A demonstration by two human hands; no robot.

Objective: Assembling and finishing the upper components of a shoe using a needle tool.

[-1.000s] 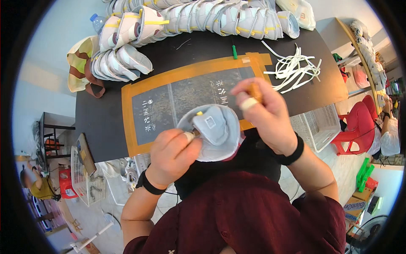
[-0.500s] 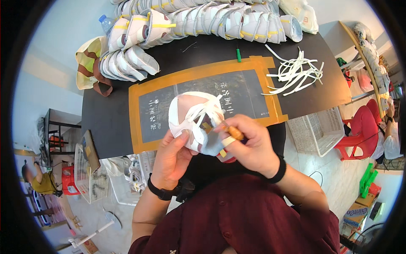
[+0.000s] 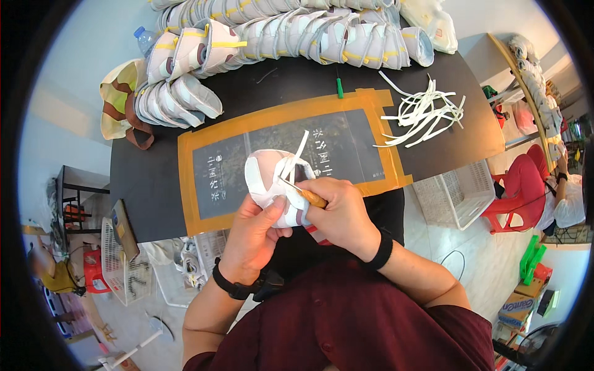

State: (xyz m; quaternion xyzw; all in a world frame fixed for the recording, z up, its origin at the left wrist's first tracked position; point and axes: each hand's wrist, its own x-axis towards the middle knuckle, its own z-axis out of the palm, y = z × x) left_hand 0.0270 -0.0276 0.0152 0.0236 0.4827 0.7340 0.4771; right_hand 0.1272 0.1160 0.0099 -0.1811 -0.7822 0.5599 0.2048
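Note:
My left hand (image 3: 253, 235) is closed on the near side of a white and pinkish-beige shoe upper (image 3: 262, 173), its thumb pressed against the outside. A white shoelace (image 3: 300, 153) runs across the upper's eyelet area, with one end sticking up on the far side. In my right hand (image 3: 345, 217) is an awl (image 3: 313, 198) with a wooden handle and thin metal shaft. Its tip touches the upper close to the lace; whether it passes through a hole cannot be made out. My right fingers hide part of the opening.
Rows of nested shoe uppers (image 3: 322, 38) line the table's far edge. Loose white laces (image 3: 427, 111) lie at the right, near a green-handled tool (image 3: 340, 88). A dark taped sheet (image 3: 346, 133) covers the table's middle. White baskets (image 3: 455, 195) stand beside the table. Other people sit farther off.
My right hand has turned the awl so its metal tip meets the upper near the laces. The upper has tilted, and one lace end now stands up. The whole view has shifted slightly.

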